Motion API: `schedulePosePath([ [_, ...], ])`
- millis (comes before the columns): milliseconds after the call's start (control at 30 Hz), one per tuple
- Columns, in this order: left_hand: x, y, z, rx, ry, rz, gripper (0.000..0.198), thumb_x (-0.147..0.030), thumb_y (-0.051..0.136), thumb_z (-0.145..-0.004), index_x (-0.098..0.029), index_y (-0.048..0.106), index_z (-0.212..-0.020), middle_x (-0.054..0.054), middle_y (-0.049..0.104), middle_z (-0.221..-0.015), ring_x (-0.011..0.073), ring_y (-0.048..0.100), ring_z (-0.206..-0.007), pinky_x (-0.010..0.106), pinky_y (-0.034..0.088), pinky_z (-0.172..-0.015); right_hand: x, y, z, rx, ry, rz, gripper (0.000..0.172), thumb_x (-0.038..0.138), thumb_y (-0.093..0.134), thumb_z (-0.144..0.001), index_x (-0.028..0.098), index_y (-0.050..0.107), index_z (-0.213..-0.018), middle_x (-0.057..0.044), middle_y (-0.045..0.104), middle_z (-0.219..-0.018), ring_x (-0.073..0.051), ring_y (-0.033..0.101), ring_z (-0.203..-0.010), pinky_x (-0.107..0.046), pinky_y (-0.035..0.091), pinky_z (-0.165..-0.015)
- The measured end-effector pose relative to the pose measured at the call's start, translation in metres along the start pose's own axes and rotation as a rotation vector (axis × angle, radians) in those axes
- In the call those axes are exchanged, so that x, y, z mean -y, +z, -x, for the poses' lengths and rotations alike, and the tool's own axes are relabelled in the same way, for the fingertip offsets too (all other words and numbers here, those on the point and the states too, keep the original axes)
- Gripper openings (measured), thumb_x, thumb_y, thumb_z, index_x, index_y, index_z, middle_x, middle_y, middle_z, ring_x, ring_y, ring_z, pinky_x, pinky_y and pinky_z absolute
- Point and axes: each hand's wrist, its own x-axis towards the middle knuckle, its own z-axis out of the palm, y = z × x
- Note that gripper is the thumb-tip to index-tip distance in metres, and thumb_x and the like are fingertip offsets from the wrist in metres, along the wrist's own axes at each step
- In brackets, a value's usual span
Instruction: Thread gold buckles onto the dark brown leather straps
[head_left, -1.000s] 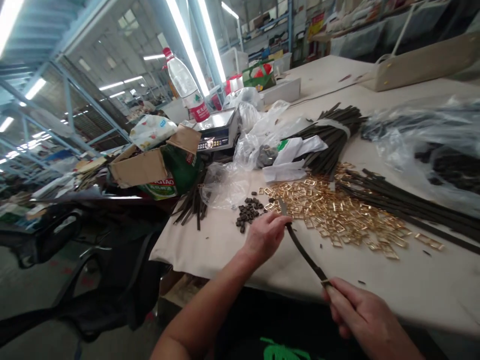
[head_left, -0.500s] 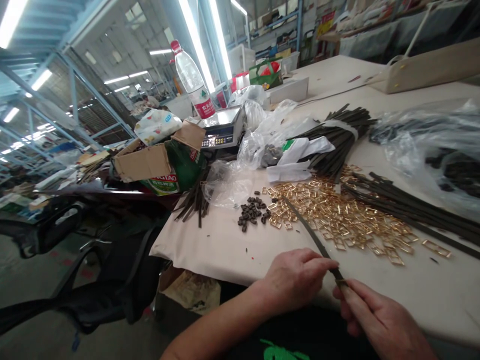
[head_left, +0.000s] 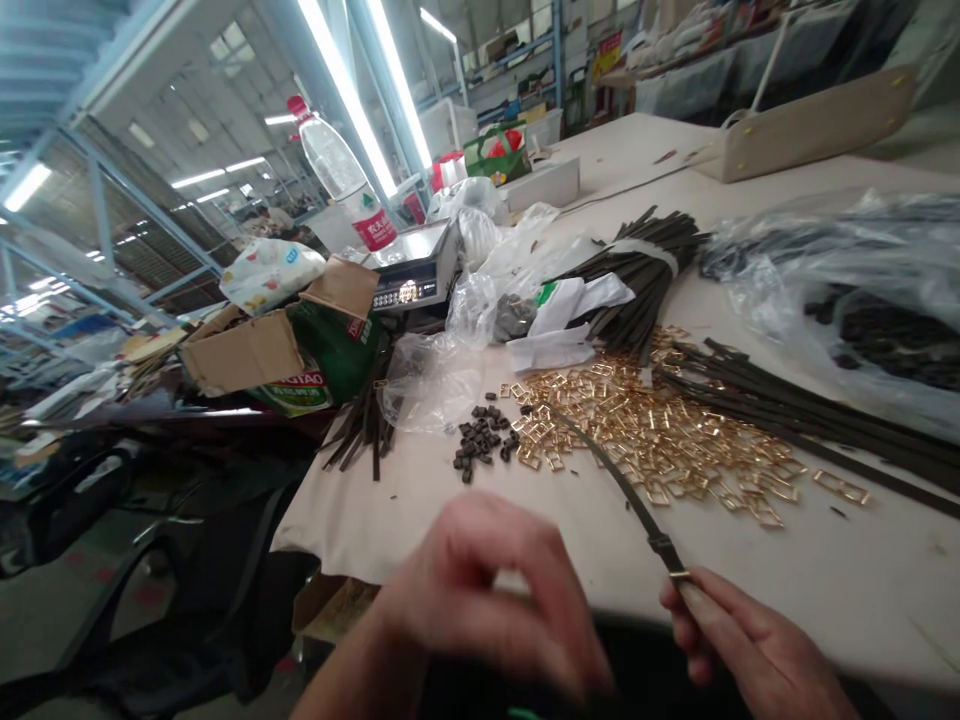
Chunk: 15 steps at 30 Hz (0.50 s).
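Note:
My right hand (head_left: 739,640) is at the near table edge, pinching one end of a thin dark strap (head_left: 622,485) with a small gold buckle at the fingertips. The strap runs up and left across the table into a heap of gold buckles (head_left: 660,430). My left hand (head_left: 487,590) hovers near the table's front edge, left of the strap, smeared by motion; its fingers look curled and nothing shows in them. A small pile of dark loops (head_left: 480,440) lies beyond it.
Bundles of dark straps (head_left: 645,270) and loose straps (head_left: 810,410) lie behind the buckles. Plastic bags (head_left: 840,290), a digital scale (head_left: 412,275), a water bottle (head_left: 341,170) and an open cardboard box (head_left: 270,345) stand at the back and left. A black chair (head_left: 150,560) is left of the table.
My left hand slid down the strap toward my right hand, then let go and moved left, now blurred. The right hand keeps hold of the strap end.

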Motion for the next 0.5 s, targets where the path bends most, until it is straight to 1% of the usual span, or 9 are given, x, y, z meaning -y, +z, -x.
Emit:
schedulePosePath([
  [33, 0.013, -0.010, -0.019, -0.107, -0.034, -0.079, 0.027, -0.049, 0.067, -0.082, -0.022, 0.072, -0.082, 0.004, 0.069, -0.071, 0.0156, 0.065, -0.063, 0.024, 0.052, -0.056, 0.000, 0.001, 0.000, 0.002, -0.002, 0.003, 0.044, 0.061, 0.046, -0.083, 0.020, 0.060, -0.081, -0.003, 0.064, -0.064, -0.018, 0.061, -0.052, -0.029, 0.050, -0.055],
  [67, 0.027, -0.021, -0.039, -0.261, -0.084, -0.199, 0.024, -0.043, 0.063, -0.087, -0.021, 0.071, -0.084, 0.003, 0.069, -0.071, 0.0147, 0.064, -0.063, 0.024, 0.051, -0.057, 0.000, 0.001, 0.000, 0.002, -0.008, 0.004, 0.044, 0.062, 0.046, -0.083, 0.020, 0.060, -0.081, -0.003, 0.064, -0.064, -0.018, 0.061, -0.051, -0.029, 0.050, -0.054],
  [100, 0.042, -0.032, -0.058, -0.382, -0.134, -0.356, 0.020, -0.036, 0.060, -0.088, -0.019, 0.070, -0.085, 0.002, 0.067, -0.070, 0.0140, 0.062, -0.062, 0.024, 0.050, -0.058, 0.000, 0.002, 0.000, -0.001, -0.018, 0.004, 0.044, 0.062, 0.045, -0.083, 0.020, 0.060, -0.081, -0.002, 0.063, -0.064, -0.018, 0.061, -0.051, -0.029, 0.049, -0.054],
  [133, 0.056, -0.041, -0.075, -0.431, -0.182, -0.539, 0.016, -0.031, 0.061, -0.088, -0.019, 0.070, -0.083, 0.001, 0.066, -0.070, 0.0134, 0.061, -0.062, 0.024, 0.049, -0.059, -0.002, 0.003, 0.000, -0.005, -0.029, 0.003, 0.045, 0.061, 0.045, -0.084, 0.020, 0.060, -0.082, -0.002, 0.063, -0.064, -0.017, 0.060, -0.051, -0.028, 0.049, -0.054],
  [200, 0.081, -0.055, -0.101, -0.445, -0.202, -0.657, 0.006, -0.021, 0.065, -0.082, -0.018, 0.070, -0.080, 0.002, 0.067, -0.076, 0.0142, 0.060, -0.066, 0.026, 0.049, -0.067, -0.005, 0.005, -0.001, -0.003, -0.048, 0.003, 0.045, 0.060, 0.044, -0.086, 0.019, 0.062, -0.083, -0.001, 0.063, -0.064, -0.017, 0.060, -0.051, -0.028, 0.048, -0.054],
  [233, 0.090, -0.058, -0.110, -0.429, -0.203, -0.699, 0.004, -0.018, 0.066, -0.080, -0.018, 0.071, -0.079, 0.002, 0.067, -0.078, 0.0146, 0.060, -0.068, 0.027, 0.048, -0.070, -0.006, 0.005, -0.001, 0.009, -0.057, 0.005, 0.045, 0.060, 0.043, -0.087, 0.019, 0.062, -0.083, -0.001, 0.063, -0.065, -0.017, 0.060, -0.051, -0.028, 0.048, -0.055],
  [300, 0.102, -0.058, -0.120, -0.381, -0.194, -0.739, 0.004, -0.016, 0.069, -0.077, -0.019, 0.071, -0.078, 0.002, 0.066, -0.080, 0.0155, 0.060, -0.070, 0.029, 0.048, -0.075, -0.008, 0.005, -0.001, 0.037, -0.068, 0.010, 0.046, 0.058, 0.040, -0.090, 0.019, 0.063, -0.083, -0.001, 0.063, -0.067, -0.016, 0.061, -0.053, -0.027, 0.048, -0.056],
  [400, 0.108, -0.052, -0.128, -0.300, -0.191, -0.777, 0.010, -0.011, 0.070, -0.072, -0.020, 0.072, -0.077, 0.001, 0.066, -0.079, 0.0168, 0.061, -0.073, 0.029, 0.047, -0.077, -0.008, 0.005, -0.002, 0.053, -0.072, 0.014, 0.046, 0.057, 0.037, -0.092, 0.019, 0.062, -0.083, -0.001, 0.062, -0.067, -0.016, 0.061, -0.053, -0.027, 0.047, -0.055],
  [500, 0.105, -0.050, -0.132, -0.263, -0.193, -0.784, 0.015, -0.006, 0.070, -0.068, -0.020, 0.070, -0.072, 0.001, 0.066, -0.075, 0.0175, 0.061, -0.072, 0.028, 0.047, -0.075, -0.005, 0.005, -0.001, 0.061, -0.073, 0.011, 0.045, 0.055, 0.037, -0.092, 0.019, 0.061, -0.084, -0.001, 0.062, -0.067, -0.016, 0.061, -0.053, -0.027, 0.046, -0.054],
])
